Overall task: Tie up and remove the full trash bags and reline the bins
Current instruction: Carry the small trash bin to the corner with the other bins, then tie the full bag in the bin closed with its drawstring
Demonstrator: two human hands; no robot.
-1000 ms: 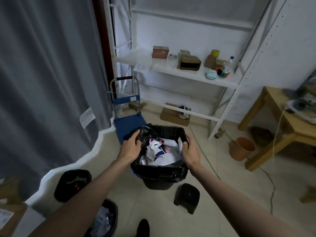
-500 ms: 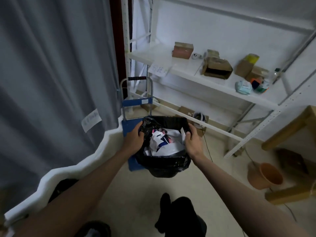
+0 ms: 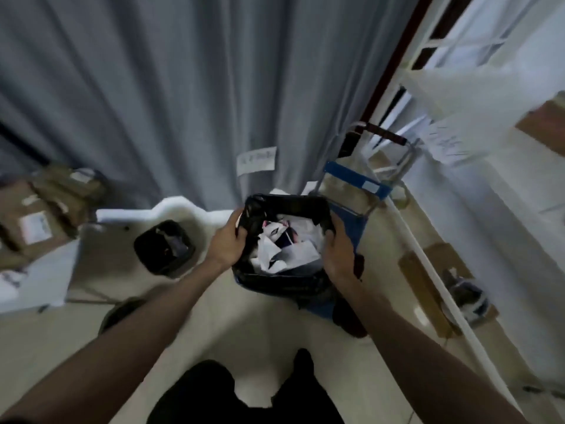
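Observation:
A full black trash bag (image 3: 284, 283) packed with crumpled white paper (image 3: 284, 249) hangs in front of me, held up between both hands. My left hand (image 3: 227, 240) grips the bag's left rim, fingers curled over the plastic. On the opposite side my right hand (image 3: 337, 252) grips the right rim. A second black-lined bin (image 3: 165, 247) stands on the floor to the left, with a little rubbish inside. The frame is blurred by motion.
A grey curtain (image 3: 183, 87) fills the back. A blue hand truck (image 3: 357, 191) stands just behind the bag. Cardboard parcels (image 3: 39, 215) lie at the left, a white shelf frame (image 3: 458, 56) and flat boxes (image 3: 428, 283) at the right. My dark trousers and foot (image 3: 250, 393) show below.
The view has swung left and tilted, so the curtain now fills the back. Both hands keep hold of the bag's rim and carry it along; the shelves slid off to the right.

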